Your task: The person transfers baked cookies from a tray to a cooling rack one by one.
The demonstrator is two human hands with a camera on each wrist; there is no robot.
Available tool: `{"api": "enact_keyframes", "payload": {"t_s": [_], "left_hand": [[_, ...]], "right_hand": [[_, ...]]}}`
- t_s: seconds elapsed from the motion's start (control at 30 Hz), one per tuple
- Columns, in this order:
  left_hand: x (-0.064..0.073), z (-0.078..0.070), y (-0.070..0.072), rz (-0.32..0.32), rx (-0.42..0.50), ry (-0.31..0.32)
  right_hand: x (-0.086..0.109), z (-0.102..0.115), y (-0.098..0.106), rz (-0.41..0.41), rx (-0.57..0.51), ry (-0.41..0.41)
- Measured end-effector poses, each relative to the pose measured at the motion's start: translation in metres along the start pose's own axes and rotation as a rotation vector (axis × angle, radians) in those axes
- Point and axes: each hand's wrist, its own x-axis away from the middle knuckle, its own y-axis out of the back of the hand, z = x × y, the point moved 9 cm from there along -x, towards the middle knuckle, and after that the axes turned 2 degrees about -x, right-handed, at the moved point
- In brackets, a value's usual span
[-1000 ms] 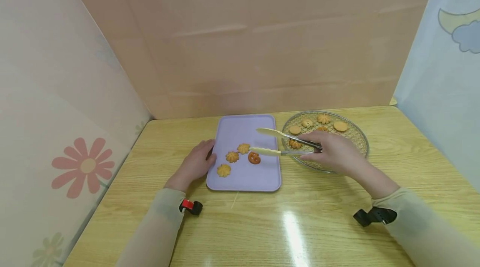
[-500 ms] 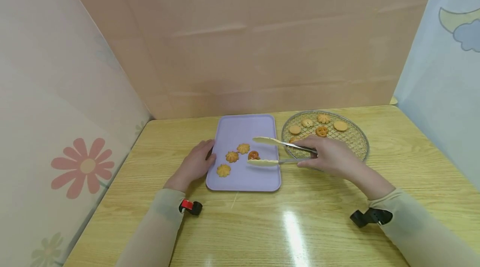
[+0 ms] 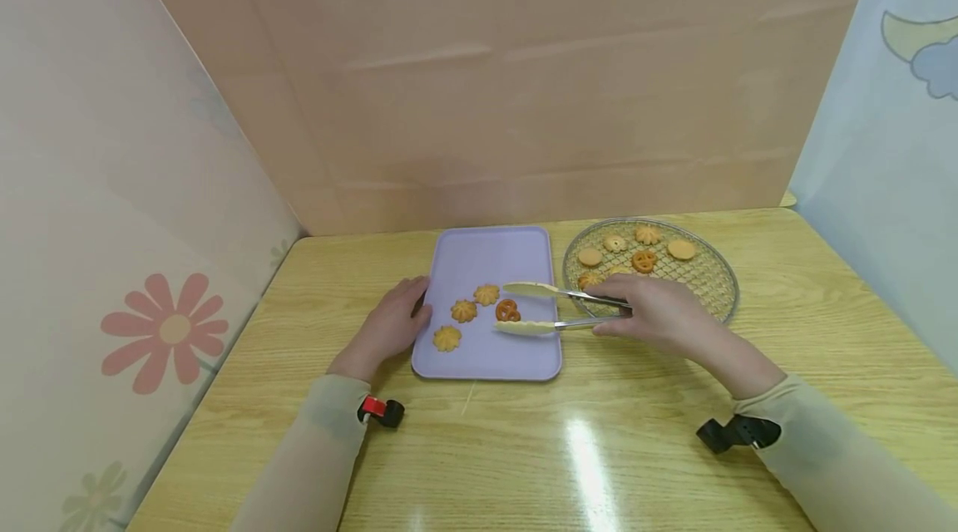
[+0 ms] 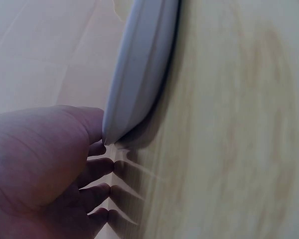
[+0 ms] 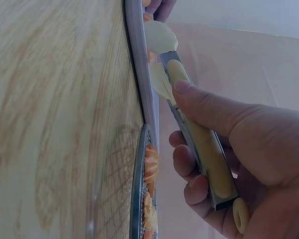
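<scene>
- Two arms of the tongs stand parted either side of the pretzel-shaped cookie in the head view. It lies on the lilac tray, just right of and below the frame's centre, right of three flower-shaped cookies. Judge it light, stiff and brittle: meet it low, across its outer loops, and squeeze gently, since the thin strands could snap. Your right hand grips the tongs near the mesh rack at right.
- In the left wrist view, your left hand, lower left, clasps nothing that shows; the thumb touches the tray's rim at centre and the fingers lie loosely beside it. The tray looks rigid and likely light enough to slide, so press its edge to steady it.
- In the right wrist view, your thumb and curled fingers hold the tongs, right of centre. They look springy; ease pressure evenly. Their tips, upper centre, hide too much to tell the pretzel-shaped cookie apart.
</scene>
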Motion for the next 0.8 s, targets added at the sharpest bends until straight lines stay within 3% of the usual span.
{"api": "enact_keyframes", "payload": {"t_s": [0.8], "left_hand": [[-0.0006,0.0006,0.0003,0.019,0.005,0.016]], "right_hand": [[0.0002,0.0031,0.0014,0.011,0.02,0.015]]}}
